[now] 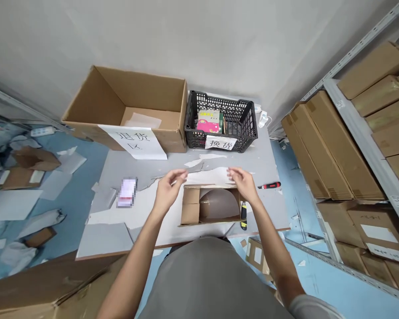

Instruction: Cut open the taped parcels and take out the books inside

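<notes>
A small cardboard box (190, 208) stands opened on the table in front of me, with a smooth, rounded brown item (219, 205) inside whose kind I cannot make out. My left hand (169, 188) hovers past the box's far left corner, its fingers loosely curved and apart. Above the far right corner is my right hand (244, 182), thumb and fingers also bent with a gap between them. Neither hand visibly holds anything. Torn white paper (209, 176) lies between and beyond the hands. A yellow-and-black utility knife (244, 215) rests beside the box's right side.
A large open carton (153, 93) and a black plastic crate (246, 128) holding books (210, 122) stand at the back. A phone (127, 192) lies left; a red-and-black cutter (271, 185) lies right. Shelves of cartons (329, 146) flank the right; packaging litters the floor at left.
</notes>
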The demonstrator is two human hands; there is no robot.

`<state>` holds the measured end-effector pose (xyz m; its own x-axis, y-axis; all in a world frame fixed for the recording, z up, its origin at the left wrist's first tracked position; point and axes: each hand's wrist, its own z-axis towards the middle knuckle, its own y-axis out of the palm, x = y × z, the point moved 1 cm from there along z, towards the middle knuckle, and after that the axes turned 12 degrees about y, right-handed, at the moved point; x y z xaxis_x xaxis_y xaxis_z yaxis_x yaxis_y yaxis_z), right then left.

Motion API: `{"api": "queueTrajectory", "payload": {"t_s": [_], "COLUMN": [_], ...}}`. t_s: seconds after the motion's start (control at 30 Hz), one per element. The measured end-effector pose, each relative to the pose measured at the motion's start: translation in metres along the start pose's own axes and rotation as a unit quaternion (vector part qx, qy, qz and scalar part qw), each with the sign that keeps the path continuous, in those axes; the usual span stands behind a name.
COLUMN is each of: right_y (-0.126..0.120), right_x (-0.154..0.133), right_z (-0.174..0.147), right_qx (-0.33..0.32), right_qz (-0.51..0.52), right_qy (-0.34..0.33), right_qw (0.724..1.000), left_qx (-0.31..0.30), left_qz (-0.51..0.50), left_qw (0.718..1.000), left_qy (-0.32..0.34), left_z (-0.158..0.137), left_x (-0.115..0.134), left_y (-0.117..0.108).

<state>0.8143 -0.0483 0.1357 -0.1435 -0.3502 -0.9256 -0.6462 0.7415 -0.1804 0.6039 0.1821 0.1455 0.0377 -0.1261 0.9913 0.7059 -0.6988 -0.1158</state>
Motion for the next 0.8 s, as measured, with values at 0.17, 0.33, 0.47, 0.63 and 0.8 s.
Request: {"api": "queueTrajectory", "payload": {"t_s": [0.17, 0.33, 0.47, 0.63, 0.8], "right_y": [-0.007, 0.016, 0.055, 0.086, 0.056], "right_x": [0.051, 0.043, 0.024, 0.006, 0.003], "right_z": [-0.074, -0.069, -0.047, -0.057, -0.098], "right_qx": [-0.075, -0.196, -0.221, -0.276, -0.188], "right_qz": [-0.137, -0.442, -0.551, -0.583, -0.451], "right_qy": [0.101, 0.145, 0.148, 0.096, 0.04], "right_qw": [0.983, 0.863, 0.791, 0.758, 0.872], "left_qx": [-0.108, -0.305, -0.395, -0.353, -0.263], "left_qz": [0.014, 0.084, 0.145, 0.269, 0.239], "left_qw": [0.991, 0.948, 0.905, 0.892, 0.929], "left_qy": [-0.073, -0.017, 0.062, 0.086, 0.1], "left_z": [-0.083, -0.094, -0.092, -0.106, -0.122], "left_x": [-0.029, -0.035, -0.043, -0.041, -0.013], "left_y": [-0.002, 0.022, 0.044, 0.041, 0.009]}}
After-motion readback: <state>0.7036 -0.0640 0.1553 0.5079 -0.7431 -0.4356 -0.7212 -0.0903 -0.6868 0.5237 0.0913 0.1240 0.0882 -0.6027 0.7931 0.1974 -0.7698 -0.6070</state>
